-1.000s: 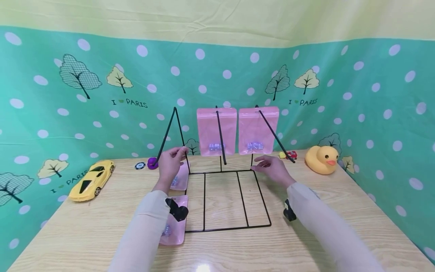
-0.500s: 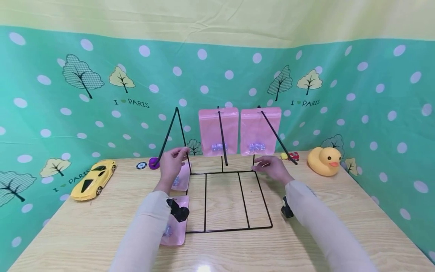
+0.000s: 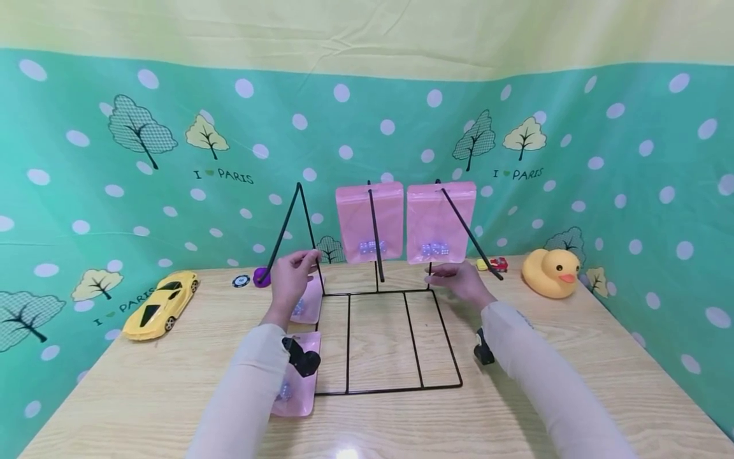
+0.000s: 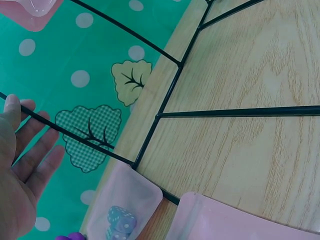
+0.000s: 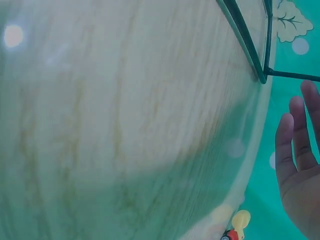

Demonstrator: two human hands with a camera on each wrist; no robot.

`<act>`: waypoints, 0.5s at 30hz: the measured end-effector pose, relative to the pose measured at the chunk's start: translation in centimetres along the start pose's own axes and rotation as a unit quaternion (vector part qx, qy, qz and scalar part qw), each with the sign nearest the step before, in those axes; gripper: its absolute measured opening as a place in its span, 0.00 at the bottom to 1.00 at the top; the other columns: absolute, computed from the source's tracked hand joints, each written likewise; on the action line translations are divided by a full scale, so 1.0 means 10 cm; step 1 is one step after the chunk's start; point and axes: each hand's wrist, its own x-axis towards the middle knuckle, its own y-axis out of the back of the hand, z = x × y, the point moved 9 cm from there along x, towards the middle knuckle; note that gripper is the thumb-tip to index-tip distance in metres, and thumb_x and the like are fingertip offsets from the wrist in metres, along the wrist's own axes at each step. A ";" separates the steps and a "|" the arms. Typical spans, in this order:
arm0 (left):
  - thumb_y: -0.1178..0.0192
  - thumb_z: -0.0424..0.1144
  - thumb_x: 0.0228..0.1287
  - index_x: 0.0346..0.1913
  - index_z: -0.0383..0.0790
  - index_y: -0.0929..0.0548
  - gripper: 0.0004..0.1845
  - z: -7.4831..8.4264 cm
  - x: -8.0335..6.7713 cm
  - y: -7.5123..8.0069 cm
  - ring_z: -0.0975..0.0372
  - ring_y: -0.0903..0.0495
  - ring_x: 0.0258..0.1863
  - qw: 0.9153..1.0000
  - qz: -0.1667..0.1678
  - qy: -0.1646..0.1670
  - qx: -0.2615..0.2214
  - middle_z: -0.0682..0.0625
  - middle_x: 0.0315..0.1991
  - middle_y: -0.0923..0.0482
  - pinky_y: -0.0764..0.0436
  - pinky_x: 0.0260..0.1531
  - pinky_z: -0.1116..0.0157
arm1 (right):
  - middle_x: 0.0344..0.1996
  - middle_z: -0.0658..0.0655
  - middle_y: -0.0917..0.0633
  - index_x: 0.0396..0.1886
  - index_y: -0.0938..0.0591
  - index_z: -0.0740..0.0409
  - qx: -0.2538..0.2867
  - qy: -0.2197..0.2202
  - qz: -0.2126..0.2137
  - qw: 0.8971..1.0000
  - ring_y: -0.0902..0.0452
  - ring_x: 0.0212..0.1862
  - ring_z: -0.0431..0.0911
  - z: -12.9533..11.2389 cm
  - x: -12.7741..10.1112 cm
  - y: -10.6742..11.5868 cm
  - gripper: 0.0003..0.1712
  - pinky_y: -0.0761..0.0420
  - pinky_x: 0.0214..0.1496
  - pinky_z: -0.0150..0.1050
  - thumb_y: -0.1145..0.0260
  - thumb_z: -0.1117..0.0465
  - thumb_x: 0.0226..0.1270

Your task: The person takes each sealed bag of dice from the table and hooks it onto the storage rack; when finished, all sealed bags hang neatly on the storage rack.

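A black wire rack stands on the table, with three slanted prongs at the top. My left hand pinches its left upright between thumb and index finger; the other fingers spread loosely in the left wrist view. At the right upright, the thumb and index finger of my right hand meet around the wire. Two pink zip bags of dice, a middle bag and a right bag, hang from the prongs. Two more pink bags, a far one and a near one, lie at the rack's left side, partly hidden by my left arm.
On the left are a yellow toy car, a poker chip and a purple object. A rubber duck and a small red-and-yellow toy sit on the right. A patterned cloth rises behind the table.
The head view has shifted slightly. Both hands stay at the rack's uprights, and the rack and bags keep their places.
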 end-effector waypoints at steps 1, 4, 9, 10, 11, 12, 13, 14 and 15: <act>0.44 0.44 0.78 0.56 0.36 0.14 0.17 0.00 0.00 0.00 0.49 0.14 0.52 1.000 -0.001 0.000 0.001 0.39 0.55 0.16 0.14 0.48 0.58 | 0.51 0.62 0.13 0.54 0.14 0.62 0.003 -0.002 0.001 1.000 0.19 0.55 0.57 0.01 0.01 0.00 0.23 0.18 0.57 0.50 0.24 0.54 0.64; 0.44 0.44 0.78 0.55 0.36 0.14 0.17 0.00 -0.01 0.00 0.49 0.14 0.52 1.000 -0.002 -0.001 0.001 0.39 0.55 0.16 0.14 0.47 0.58 | 0.50 0.61 0.12 0.52 0.13 0.61 0.002 0.000 0.003 1.000 0.18 0.54 0.56 0.03 0.03 0.01 0.20 0.17 0.55 0.49 0.25 0.54 0.65; 0.44 0.43 0.78 0.56 0.36 0.14 0.17 0.02 -0.02 0.00 0.49 0.14 0.52 1.000 -0.002 -0.001 0.006 0.39 0.55 0.16 0.14 0.48 0.58 | 0.50 0.61 0.12 0.51 0.12 0.60 0.005 0.006 -0.003 1.000 0.17 0.51 0.55 0.06 0.05 0.02 0.18 0.16 0.48 0.46 0.26 0.54 0.67; 0.44 0.43 0.79 0.56 0.36 0.14 0.17 0.02 -0.02 0.00 0.49 0.14 0.52 1.000 -0.002 0.000 0.007 0.39 0.55 0.16 0.14 0.48 0.58 | 0.49 0.61 0.12 0.51 0.12 0.61 0.007 0.007 -0.004 1.000 0.17 0.50 0.54 0.06 0.05 0.02 0.18 0.16 0.47 0.46 0.27 0.54 0.67; 0.44 0.43 0.79 0.56 0.36 0.14 0.17 0.03 -0.02 0.00 0.49 0.14 0.52 1.000 -0.002 0.000 0.008 0.39 0.55 0.16 0.14 0.48 0.58 | 0.49 0.61 0.12 0.51 0.12 0.61 0.008 0.007 -0.004 1.000 0.17 0.49 0.54 0.06 0.06 0.01 0.18 0.16 0.46 0.45 0.27 0.54 0.68; 0.44 0.43 0.79 0.56 0.36 0.14 0.17 0.03 -0.02 0.00 0.49 0.15 0.52 1.000 -0.002 -0.001 0.008 0.39 0.56 0.16 0.14 0.48 0.58 | 0.49 0.61 0.12 0.51 0.12 0.61 0.009 0.007 -0.004 1.000 0.17 0.49 0.54 0.06 0.06 0.01 0.18 0.17 0.45 0.45 0.27 0.54 0.68; 0.44 0.43 0.79 0.56 0.36 0.14 0.17 0.03 -0.02 0.00 0.48 0.14 0.52 1.000 -0.002 -0.001 0.009 0.39 0.55 0.16 0.14 0.48 0.58 | 0.49 0.61 0.12 0.51 0.12 0.61 0.007 0.008 -0.003 1.000 0.17 0.49 0.54 0.06 0.06 0.01 0.18 0.17 0.45 0.45 0.27 0.54 0.68; 0.44 0.43 0.79 0.56 0.36 0.14 0.17 0.03 -0.02 0.00 0.48 0.14 0.52 1.000 -0.002 -0.001 0.010 0.39 0.55 0.16 0.14 0.48 0.58 | 0.49 0.61 0.12 0.50 0.12 0.61 0.006 0.008 -0.002 1.000 0.17 0.49 0.53 0.06 0.06 0.01 0.18 0.17 0.45 0.44 0.26 0.54 0.67; 0.45 0.43 0.79 0.56 0.36 0.14 0.17 0.03 -0.02 0.00 0.48 0.14 0.52 1.000 -0.002 -0.001 0.011 0.39 0.55 0.16 0.14 0.48 0.58 | 0.49 0.61 0.12 0.50 0.12 0.61 0.007 0.008 -0.001 1.000 0.17 0.49 0.53 0.05 0.06 0.01 0.18 0.17 0.45 0.44 0.26 0.53 0.67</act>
